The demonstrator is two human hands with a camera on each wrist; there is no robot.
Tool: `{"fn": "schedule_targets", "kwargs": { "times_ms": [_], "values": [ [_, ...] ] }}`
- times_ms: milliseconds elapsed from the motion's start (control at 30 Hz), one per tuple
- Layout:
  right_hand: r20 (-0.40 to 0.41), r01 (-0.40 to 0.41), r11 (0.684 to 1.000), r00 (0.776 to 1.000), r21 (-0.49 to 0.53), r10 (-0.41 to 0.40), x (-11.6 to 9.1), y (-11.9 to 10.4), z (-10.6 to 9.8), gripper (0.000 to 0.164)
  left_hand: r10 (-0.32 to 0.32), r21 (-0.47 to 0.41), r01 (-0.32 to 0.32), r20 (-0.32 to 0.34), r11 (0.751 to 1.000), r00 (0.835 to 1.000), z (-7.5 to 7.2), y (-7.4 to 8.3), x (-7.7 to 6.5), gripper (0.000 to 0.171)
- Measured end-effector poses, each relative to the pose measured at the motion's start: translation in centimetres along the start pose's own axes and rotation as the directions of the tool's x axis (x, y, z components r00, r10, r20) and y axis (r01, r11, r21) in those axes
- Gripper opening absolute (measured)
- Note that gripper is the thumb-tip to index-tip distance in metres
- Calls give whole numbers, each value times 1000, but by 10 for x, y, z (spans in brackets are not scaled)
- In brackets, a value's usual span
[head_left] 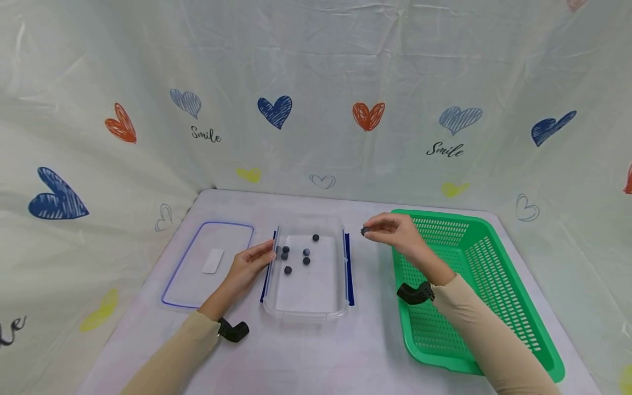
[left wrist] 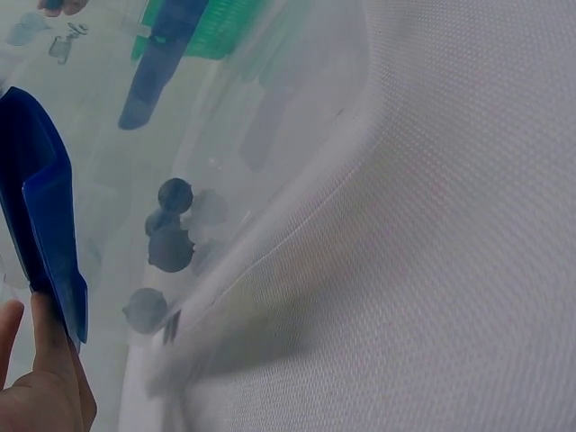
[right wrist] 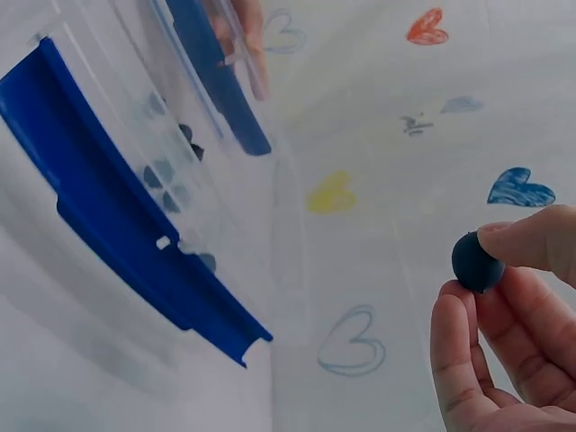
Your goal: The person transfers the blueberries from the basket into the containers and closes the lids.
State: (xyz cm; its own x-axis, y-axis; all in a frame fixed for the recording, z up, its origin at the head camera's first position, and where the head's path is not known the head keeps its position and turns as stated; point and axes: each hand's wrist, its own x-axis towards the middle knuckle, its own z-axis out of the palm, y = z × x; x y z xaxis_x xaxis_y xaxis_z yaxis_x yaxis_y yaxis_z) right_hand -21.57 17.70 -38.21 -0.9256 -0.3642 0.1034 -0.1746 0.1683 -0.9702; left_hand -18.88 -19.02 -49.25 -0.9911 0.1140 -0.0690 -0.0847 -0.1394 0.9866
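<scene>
My right hand pinches a blueberry between thumb and fingertips, in the air between the clear food container and the green basket. The clear plastic container stands in the middle of the table, its blue side flaps folded down. Several blueberries lie on its floor, mostly towards the left and back. My left hand rests against the container's left side, fingers extended. In the left wrist view, those fingers reach behind the blue flap.
A clear lid with a blue seal and a white label lies left of the container. To the right, a green slotted basket sits under my right forearm. A curtain printed with hearts hangs behind the table.
</scene>
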Motion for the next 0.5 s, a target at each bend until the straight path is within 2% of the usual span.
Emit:
{"fn": "schedule_targets", "kwargs": {
  "times_ms": [300, 500],
  "values": [
    [28, -22, 1000, 999, -1, 22, 8, -2, 19, 37, 1, 9, -1, 5, 1000, 1000, -1, 1, 0, 55],
    [52, -19, 1000, 998, 3, 19, 11, -9, 32, 29, -2, 12, 2, 2, 1000, 1000, -1, 2, -1, 54]
  ]
}}
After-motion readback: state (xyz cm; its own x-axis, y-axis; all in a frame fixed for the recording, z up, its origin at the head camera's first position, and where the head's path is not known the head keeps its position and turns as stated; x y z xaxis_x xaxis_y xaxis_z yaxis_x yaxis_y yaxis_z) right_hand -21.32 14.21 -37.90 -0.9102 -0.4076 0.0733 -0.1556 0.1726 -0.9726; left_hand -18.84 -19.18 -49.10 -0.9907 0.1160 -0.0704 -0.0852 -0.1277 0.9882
